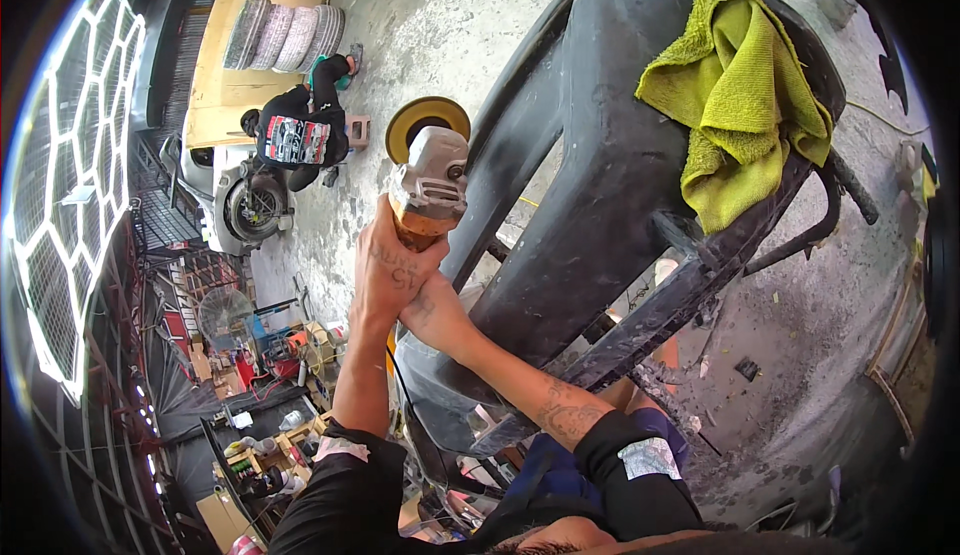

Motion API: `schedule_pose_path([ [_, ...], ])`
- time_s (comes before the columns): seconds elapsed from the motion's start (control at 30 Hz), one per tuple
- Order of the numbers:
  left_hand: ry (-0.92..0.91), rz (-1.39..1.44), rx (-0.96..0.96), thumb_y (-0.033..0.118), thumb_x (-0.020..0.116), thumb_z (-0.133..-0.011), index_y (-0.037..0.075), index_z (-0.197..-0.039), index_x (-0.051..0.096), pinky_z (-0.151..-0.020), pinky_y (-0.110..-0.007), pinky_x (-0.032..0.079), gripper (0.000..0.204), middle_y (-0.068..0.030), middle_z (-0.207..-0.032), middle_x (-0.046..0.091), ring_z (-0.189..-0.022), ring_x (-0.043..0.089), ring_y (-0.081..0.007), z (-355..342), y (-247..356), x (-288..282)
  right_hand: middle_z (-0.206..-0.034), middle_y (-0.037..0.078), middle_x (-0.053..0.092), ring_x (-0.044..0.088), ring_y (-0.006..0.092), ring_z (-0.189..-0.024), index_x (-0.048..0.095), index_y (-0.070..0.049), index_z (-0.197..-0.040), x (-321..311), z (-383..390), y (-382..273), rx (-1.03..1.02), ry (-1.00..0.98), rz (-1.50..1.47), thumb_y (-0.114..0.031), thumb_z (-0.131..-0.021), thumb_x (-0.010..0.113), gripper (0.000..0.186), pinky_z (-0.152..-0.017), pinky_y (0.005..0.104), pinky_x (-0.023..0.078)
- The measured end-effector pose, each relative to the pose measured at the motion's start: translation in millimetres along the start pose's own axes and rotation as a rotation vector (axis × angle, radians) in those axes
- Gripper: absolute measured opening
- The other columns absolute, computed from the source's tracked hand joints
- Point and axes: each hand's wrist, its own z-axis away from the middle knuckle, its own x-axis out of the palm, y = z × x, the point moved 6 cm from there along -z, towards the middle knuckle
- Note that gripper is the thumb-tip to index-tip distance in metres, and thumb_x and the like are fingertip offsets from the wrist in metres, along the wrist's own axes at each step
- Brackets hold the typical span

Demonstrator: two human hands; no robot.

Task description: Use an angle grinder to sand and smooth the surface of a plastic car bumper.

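Observation:
An angle grinder [433,177] with a silver-grey head and orange body points away from me, its round yellow-and-dark disc [426,127] at the far end. My left hand [377,267] is wrapped round the body. Crossing in from the right, my right hand [432,305] closes on it lower down; its fingers are partly hidden. Just right of the tool stands a large black moulded panel [610,165] with long slots, shaped like a vehicle bumper. I cannot tell whether the disc touches it. A crumpled yellow-green cloth [740,105] drapes over its far right end.
Dark metal bars [690,315] run along the panel's right side. A dark cord [403,385] hangs below my hands. Far left, another person [295,140] crouches beside a scooter [245,205], near stacked tyres [285,35]. A cluttered bench [270,465] with tools lies at lower left.

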Motion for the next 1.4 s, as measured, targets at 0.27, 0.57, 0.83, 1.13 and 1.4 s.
schedule_pose_path([
  [0.27,-0.018,0.002,0.005,0.022,0.080,-0.069,0.001,-0.107,0.053,-0.075,-0.050,0.053,0.051,-0.0267,-0.088,0.070,-0.087,0.067,-0.0494,-1,-1,2,-0.141,0.008,0.055,0.053,0.0177,-0.132,0.046,-0.002,-0.141,5,-3,1,-0.050,-0.027,-0.011,0.013,-0.087,0.062,0.057,-0.112,0.0343,0.044],
  [0.57,-0.023,0.012,-0.013,0.021,0.081,-0.069,0.001,-0.108,0.052,-0.076,-0.049,0.054,0.052,-0.0261,-0.089,0.070,-0.088,0.067,-0.0491,-2,-4,5,-0.118,0.021,0.067,0.065,0.0313,-0.115,0.061,0.002,-0.122,6,-7,17,0.080,0.252,-0.623,0.003,-0.079,0.065,0.043,-0.096,0.0351,0.051],
  [0.83,-0.034,0.032,-0.025,0.021,0.081,-0.070,-0.001,-0.105,0.051,-0.076,-0.048,0.053,0.051,-0.0271,-0.089,0.070,-0.088,0.067,-0.0496,-3,-7,3,-0.126,0.017,0.063,0.061,0.0243,-0.122,0.054,0.004,-0.128,8,-2,-10,-0.067,0.170,-0.347,0.002,-0.082,0.066,0.048,-0.100,0.0331,0.049],
  [1.13,-0.032,0.038,-0.010,0.021,0.081,-0.070,-0.001,-0.104,0.052,-0.075,-0.049,0.053,0.050,-0.0270,-0.088,0.070,-0.086,0.067,-0.0494,-5,-5,9,-0.121,0.021,0.065,0.064,0.0280,-0.118,0.053,0.004,-0.127,-2,-2,2,-0.025,0.177,-0.104,-0.002,-0.081,0.067,0.048,-0.096,0.0344,0.051],
  [1.4,0.080,0.113,0.000,0.022,0.082,-0.070,-0.001,-0.104,0.054,-0.074,-0.049,0.053,0.050,-0.0276,-0.087,0.069,-0.086,0.066,-0.0503,3,6,-1,-0.143,0.007,0.053,0.053,0.0195,-0.133,0.043,-0.004,-0.141,3,1,9,0.044,0.036,-0.099,0.012,-0.086,0.063,0.061,-0.111,0.0353,0.046],
])
